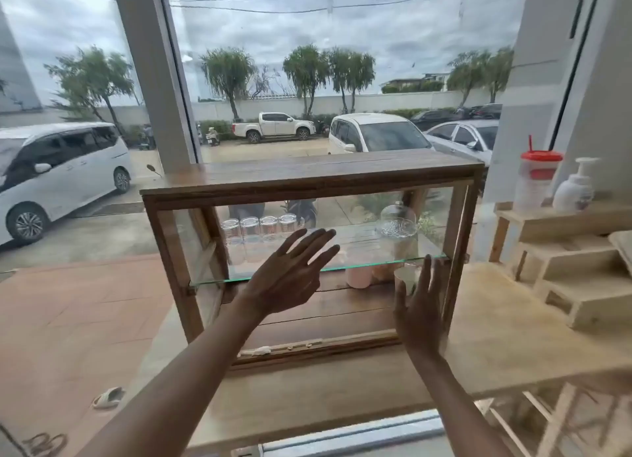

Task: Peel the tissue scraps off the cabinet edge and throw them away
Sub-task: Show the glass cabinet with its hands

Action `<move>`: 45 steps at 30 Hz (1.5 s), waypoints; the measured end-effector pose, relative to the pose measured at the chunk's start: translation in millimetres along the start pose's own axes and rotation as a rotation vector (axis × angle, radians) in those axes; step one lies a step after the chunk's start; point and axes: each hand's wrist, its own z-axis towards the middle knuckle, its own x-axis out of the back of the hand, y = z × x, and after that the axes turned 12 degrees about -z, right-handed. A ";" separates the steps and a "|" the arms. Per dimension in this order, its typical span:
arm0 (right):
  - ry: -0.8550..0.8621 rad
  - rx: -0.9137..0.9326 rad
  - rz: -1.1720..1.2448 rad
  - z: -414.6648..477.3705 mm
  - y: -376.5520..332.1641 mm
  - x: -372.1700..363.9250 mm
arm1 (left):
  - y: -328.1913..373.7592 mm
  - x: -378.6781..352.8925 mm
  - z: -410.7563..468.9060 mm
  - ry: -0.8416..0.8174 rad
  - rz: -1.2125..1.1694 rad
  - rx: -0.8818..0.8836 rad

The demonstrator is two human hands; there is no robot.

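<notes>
A wooden, glass-fronted cabinet (307,183) stands on the bench (496,337) before a large window, and the tissue scraps (254,351) lie as small white bits along its lower front edge, the largest towards the left. The left hand (290,275) is raised with fingers spread and empty in front of the glass shelf (273,272), though whether it touches a pane is hard to tell. The right hand (419,309), also flat and empty, is held edge-on beside the cabinet's right post.
</notes>
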 end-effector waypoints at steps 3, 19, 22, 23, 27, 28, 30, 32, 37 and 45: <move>-0.025 -0.104 0.028 -2.4 2.5 -7.9 | -4.3 -8.2 21.9 -0.018 0.069 -0.121; -0.044 -0.310 0.066 -23.3 -0.9 -73.1 | -19.5 -51.5 40.4 0.040 0.101 -0.190; -0.039 -0.297 0.064 -26.1 -4.5 -75.4 | -23.4 -50.0 39.2 0.030 0.123 -0.202; -0.038 -0.290 0.064 -27.1 -5.4 -76.5 | -24.5 -49.7 38.6 0.024 0.126 -0.203; -0.038 -0.284 0.055 -31.7 -11.5 -80.8 | -29.3 -49.4 33.7 0.015 0.132 -0.206; -0.036 -0.285 0.052 -33.2 -13.4 -81.6 | -30.8 -48.9 32.0 0.013 0.132 -0.208; -0.030 -0.276 0.047 -36.5 -17.7 -84.0 | -33.9 -47.0 28.7 0.013 0.131 -0.209; -0.021 -0.264 0.038 -40.4 -22.4 -86.1 | -36.5 -45.1 25.1 0.013 0.131 -0.211; 0.063 -0.311 0.070 -42.6 -29.0 -85.9 | -44.1 -42.8 17.7 0.003 0.134 -0.221; 0.151 -0.558 0.164 17.9 17.3 -64.7 | -47.2 -41.6 16.1 -0.004 0.104 -0.226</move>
